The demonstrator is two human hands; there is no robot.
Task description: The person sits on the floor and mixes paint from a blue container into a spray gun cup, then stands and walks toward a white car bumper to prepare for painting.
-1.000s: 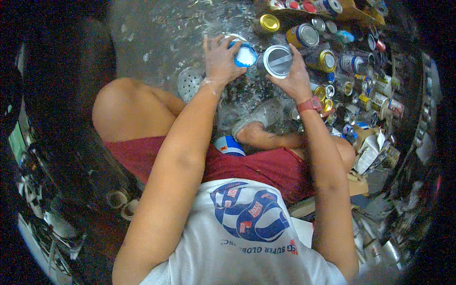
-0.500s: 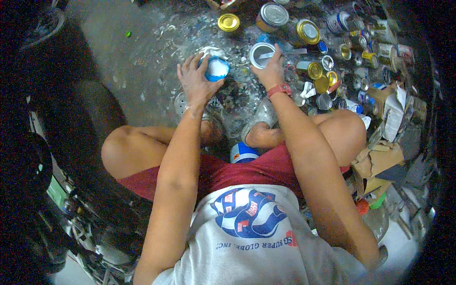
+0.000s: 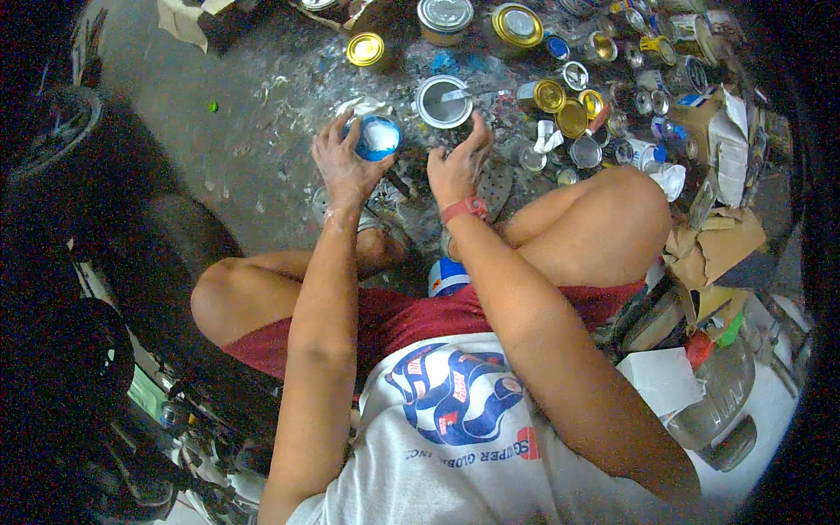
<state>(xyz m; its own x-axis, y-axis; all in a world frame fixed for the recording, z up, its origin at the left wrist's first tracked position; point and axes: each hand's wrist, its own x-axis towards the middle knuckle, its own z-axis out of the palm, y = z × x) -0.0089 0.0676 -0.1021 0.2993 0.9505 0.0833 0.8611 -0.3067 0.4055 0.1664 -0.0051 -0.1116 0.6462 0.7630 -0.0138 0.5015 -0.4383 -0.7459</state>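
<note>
Stained floor [image 3: 249,131] spreads beneath a blue container [image 3: 381,135] partly covered by left fingers [image 3: 336,142].

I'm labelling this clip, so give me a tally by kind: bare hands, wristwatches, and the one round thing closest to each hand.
Hands: 2 (left hand, right hand)
Wristwatches: 1 (red wristwatch)
Round things: 2 (blue round thing, held; open can)
Total: 5

Grey, splattered floor [image 3: 241,122] — concrete, perhaps.
</note>
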